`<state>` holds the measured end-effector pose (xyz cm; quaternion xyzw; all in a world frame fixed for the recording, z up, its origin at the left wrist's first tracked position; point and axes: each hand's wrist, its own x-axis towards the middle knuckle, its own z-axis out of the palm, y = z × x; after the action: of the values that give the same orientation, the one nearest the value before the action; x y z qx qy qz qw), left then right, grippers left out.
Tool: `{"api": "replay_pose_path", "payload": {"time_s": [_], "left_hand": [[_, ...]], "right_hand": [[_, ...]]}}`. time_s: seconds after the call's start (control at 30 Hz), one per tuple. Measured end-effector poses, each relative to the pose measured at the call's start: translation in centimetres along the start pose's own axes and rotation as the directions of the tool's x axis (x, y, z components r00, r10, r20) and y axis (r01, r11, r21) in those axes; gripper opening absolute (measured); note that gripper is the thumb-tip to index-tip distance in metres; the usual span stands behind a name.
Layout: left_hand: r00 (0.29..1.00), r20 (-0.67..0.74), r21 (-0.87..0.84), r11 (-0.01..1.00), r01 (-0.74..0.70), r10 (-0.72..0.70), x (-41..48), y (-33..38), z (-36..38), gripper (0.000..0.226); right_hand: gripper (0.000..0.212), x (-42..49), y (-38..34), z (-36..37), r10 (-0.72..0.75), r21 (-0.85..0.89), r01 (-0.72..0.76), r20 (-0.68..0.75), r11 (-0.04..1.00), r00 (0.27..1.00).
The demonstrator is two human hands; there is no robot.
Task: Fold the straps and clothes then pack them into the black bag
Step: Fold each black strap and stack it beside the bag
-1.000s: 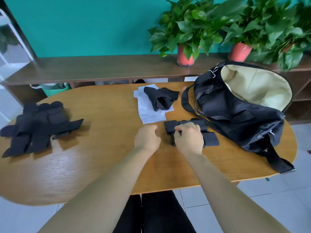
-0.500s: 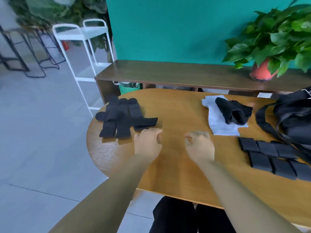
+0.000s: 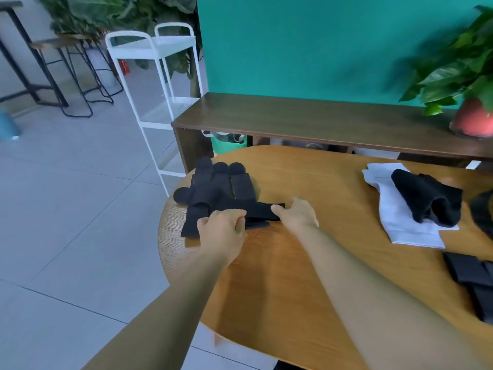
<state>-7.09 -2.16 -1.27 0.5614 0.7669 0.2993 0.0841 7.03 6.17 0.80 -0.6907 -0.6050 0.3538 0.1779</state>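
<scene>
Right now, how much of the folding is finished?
Some: folded straps lie at the right of the table. The left hand and right hand grip the top strap of the unfolded pile. Left: that pile, the crumpled black garment on the white cloth, then packing everything.

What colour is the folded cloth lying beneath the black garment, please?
The cloth is white, head view.
</scene>
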Motion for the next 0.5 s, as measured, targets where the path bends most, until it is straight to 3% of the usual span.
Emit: {"api": "replay_pose_path", "payload": {"time_s": [0.1, 0.2, 0.27, 0.37, 0.5], "left_hand": [[1.000, 0.015, -0.007, 1.000, 0.013, -0.013, 0.6, -0.5, 0.3, 0.030], [0.998, 0.006, -0.018, 0.998, 0.057, -0.057, 1.1, -0.8, 0.0, 0.027], [0.990, -0.018, -0.093, 0.986, 0.141, -0.143, 1.5, -0.8, -0.4, 0.024], [0.959, 0.005, -0.179, 0.943, 0.279, -0.283, 2.0, -0.6, -0.7, 0.021], [0.938, 0.119, -0.327, 0.879, 0.346, -0.325, 2.5, 0.1, -0.5, 0.033]], "right_hand": [[0.038, 0.7, -0.5, 0.7, 0.056, 0.128, -0.060, 0.034, 0.990, 0.998], [0.006, 1.2, -1.3, 0.9, 0.064, 0.328, -0.062, 0.005, 0.943, 0.998], [0.014, 1.2, -2.0, 0.8, 0.060, 0.452, -0.048, -0.011, 0.891, 0.998], [0.009, 0.9, -3.0, 0.4, 0.039, 0.545, -0.020, -0.024, 0.838, 0.999], [0.029, 0.1, -3.3, -0.3, -0.001, 0.613, 0.018, -0.028, 0.790, 1.000]]}}
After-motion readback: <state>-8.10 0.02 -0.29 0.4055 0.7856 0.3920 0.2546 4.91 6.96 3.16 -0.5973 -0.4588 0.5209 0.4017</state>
